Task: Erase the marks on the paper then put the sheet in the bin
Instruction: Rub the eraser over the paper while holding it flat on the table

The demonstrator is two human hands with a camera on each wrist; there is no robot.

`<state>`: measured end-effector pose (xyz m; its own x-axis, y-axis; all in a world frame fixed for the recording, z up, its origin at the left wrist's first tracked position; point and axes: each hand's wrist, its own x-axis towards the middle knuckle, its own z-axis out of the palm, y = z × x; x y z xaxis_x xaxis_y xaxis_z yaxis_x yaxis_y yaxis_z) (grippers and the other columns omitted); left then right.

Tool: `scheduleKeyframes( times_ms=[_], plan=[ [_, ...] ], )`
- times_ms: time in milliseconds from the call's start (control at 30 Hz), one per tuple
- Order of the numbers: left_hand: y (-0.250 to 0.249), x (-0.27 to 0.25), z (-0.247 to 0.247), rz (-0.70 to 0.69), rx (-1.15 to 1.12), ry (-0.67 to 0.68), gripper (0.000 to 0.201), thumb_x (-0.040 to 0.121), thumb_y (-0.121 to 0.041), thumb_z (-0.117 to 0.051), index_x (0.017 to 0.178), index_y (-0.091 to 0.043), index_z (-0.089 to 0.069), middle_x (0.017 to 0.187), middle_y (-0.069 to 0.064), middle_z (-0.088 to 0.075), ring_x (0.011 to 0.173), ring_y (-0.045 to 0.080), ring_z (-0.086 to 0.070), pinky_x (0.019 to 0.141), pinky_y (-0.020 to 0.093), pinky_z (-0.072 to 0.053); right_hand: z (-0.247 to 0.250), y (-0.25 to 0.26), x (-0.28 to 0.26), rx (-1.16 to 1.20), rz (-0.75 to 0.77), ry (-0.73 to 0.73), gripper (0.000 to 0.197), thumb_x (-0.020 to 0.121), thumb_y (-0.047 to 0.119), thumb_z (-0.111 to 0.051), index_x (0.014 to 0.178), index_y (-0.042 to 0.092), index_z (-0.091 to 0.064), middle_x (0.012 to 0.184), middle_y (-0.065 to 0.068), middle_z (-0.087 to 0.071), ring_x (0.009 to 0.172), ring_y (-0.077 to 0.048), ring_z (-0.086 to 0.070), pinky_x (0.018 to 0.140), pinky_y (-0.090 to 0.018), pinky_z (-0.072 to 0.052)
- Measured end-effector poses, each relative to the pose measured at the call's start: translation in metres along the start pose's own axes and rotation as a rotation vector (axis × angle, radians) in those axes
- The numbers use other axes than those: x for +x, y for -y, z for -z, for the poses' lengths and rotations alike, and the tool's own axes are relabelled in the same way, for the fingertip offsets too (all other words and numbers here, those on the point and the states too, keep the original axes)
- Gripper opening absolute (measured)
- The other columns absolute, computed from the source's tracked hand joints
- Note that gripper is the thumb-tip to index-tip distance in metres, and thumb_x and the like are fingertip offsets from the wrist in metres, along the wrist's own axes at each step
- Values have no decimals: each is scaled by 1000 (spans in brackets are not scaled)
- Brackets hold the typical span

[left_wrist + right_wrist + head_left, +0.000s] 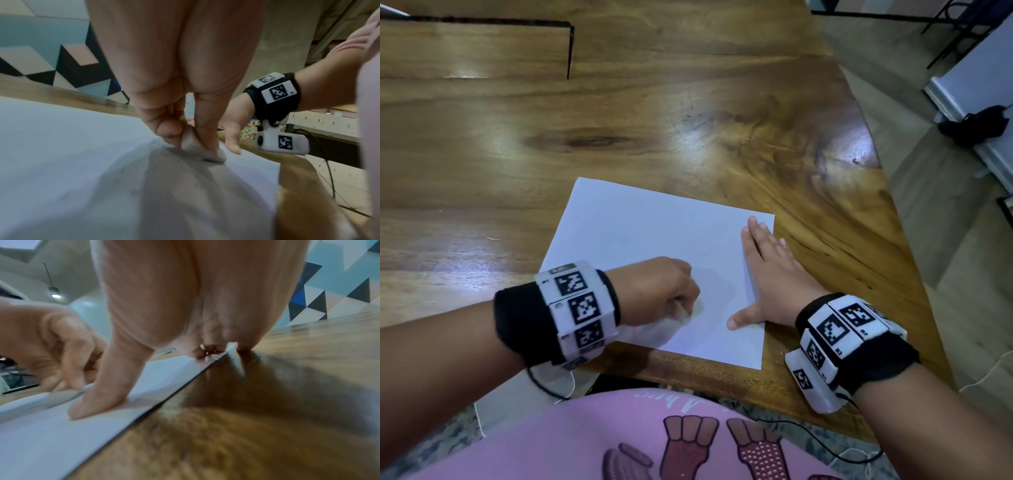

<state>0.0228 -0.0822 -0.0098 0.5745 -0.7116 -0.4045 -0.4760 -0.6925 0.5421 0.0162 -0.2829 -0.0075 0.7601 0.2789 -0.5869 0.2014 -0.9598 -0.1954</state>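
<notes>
the left hand (661,291) pinches a white eraser (195,149) against the paper (640,233) to rub; the right hand (767,274), fingers straight and slightly spread, pins the paper's right edge so it cannot slide.

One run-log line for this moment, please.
stage: erasing | left hand: pinching eraser against paper | right hand: flat, pressing paper's right edge | bin: not in view

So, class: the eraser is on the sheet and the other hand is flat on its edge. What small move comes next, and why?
Probably another short rub. The left hand pinches the eraser against the paper, and the right hand presses the sheet flat on the table, so erasing seems unfinished.
</notes>
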Motion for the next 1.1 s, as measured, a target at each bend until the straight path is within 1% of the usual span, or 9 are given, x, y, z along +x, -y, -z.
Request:
scheduleKeyframes(
  times_ms=[233,367,500,600,667,733,800,967,1100],
  plan=[
    [-24,39,7,-27,20,-150,11,84,-13,-56,90,-8,-63,86,3,-44,83,29,-56,75,33,-44,0,1,-2,5,-3,-2,141,62,63,-75,145,9,26,149,-4,40,140,-15,30,112,-31,17],
    [-8,7,-12,-63,-42,-54,10,83,-12,-57,87,-12,-66,86,-2,-45,81,16,-50,72,23,-36,0,0,-2,8,-7,-2,141,62,64,-74,145,9,26,148,-3,40,139,-14,31,114,-32,16],
    [-3,0,-18,-66,-42,-54,12,84,-13,-56,91,-10,-66,86,0,-51,82,17,-58,76,28,-49,-1,-2,0,-2,-3,-7,141,61,65,-74,145,11,26,149,-1,39,139,-13,32,116,-34,15],
    [-3,0,-21,-51,-50,-96,12,83,-5,-55,91,-6,-65,80,-4,-46,79,15,-60,72,21,-48,-2,-10,-5,-26,-35,-5,142,59,66,-74,146,14,25,148,2,40,138,-13,33,116,-37,16],
    [-4,-1,-23,-37,-28,-71,10,82,-4,-57,84,-10,-65,83,-3,-46,83,18,-61,75,26,-50,-4,-16,-10,-43,-57,-2,144,57,67,-75,145,15,27,143,6,43,137,-12,34,114,-37,18],
    [-9,2,-13,17,-16,22,3,80,-12,-62,80,-12,-65,80,-4,-50,82,18,-57,74,29,-48,-5,-18,-12,-42,-65,9,146,55,67,-75,144,14,28,140,7,45,136,-12,35,113,-38,19],
    [-17,16,5,55,-3,78,5,75,-17,-68,79,-15,-66,71,-8,-53,75,15,-52,69,23,-39,-5,-17,-11,-35,-67,18,148,54,66,-76,144,13,29,141,6,45,136,-12,36,113,-38,19],
    [-27,68,31,104,-55,-236,13,74,-21,-68,83,-13,-66,71,-4,-51,77,18,-51,69,23,-36,-5,-16,-10,-37,-80,19,150,53,67,-76,144,13,29,147,1,42,137,-14,36,115,-41,18],
    [-29,66,18,76,-32,-253,7,79,-11,-58,84,-8,-62,83,4,-47,83,26,-53,75,32,-42,-5,-17,-10,-32,-84,22,150,52,68,-76,143,13,30,147,1,42,137,-14,36,115,-42,17]
  ],
)
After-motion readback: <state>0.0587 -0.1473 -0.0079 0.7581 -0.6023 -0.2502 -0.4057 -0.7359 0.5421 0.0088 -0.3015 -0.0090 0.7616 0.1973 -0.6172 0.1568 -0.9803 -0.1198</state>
